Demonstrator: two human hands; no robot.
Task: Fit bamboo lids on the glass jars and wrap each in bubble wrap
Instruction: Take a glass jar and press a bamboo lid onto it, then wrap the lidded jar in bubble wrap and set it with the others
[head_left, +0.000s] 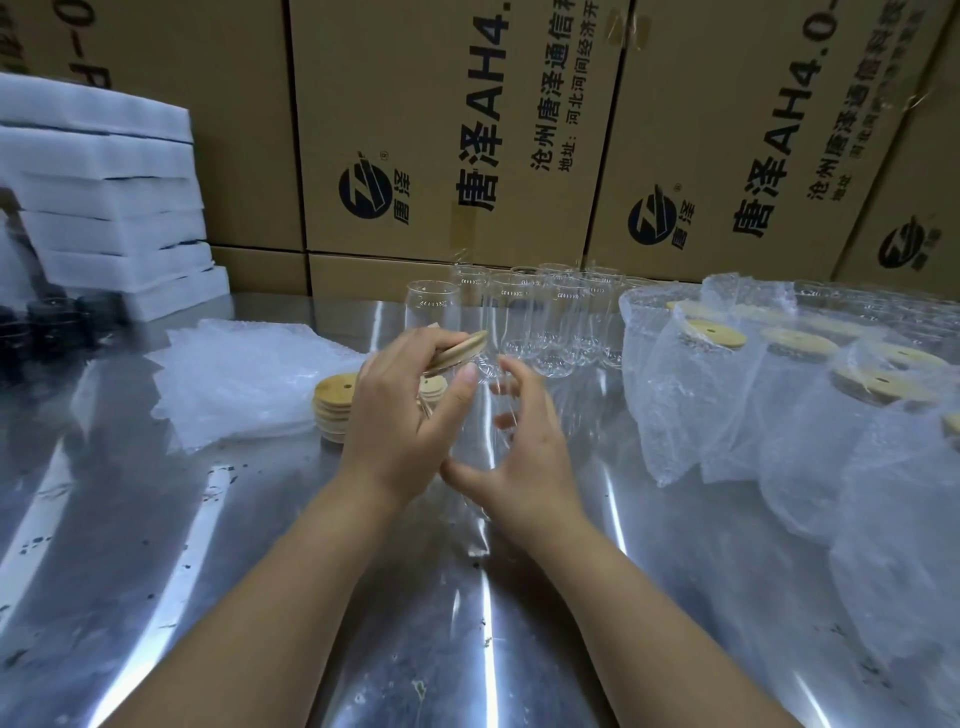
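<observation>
Gripping one bamboo lid (457, 351), tilted over one glass jar (477, 434) at dead centre, is the left hand (400, 415); the right hand (524, 457) curls round the jar. One lid stack (332, 402) sits at 9 o'clock, roughly nine empty jars (561, 317) at 12, and at least five wrapped jars (779, 415) at 3.

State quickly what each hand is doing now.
Left hand: grips the round bamboo lid.
Right hand: holds the clear glass jar.

A clear glass jar (480, 434) is held roughly upright, a round bamboo lid (460, 351) tilted at its mouth. To its left lie a stack of lids (332, 410) and flat bubble wrap sheets (244, 379). Empty jars (545, 317) stand behind. Wrapped, lidded jars (779, 395) crowd the right.
</observation>
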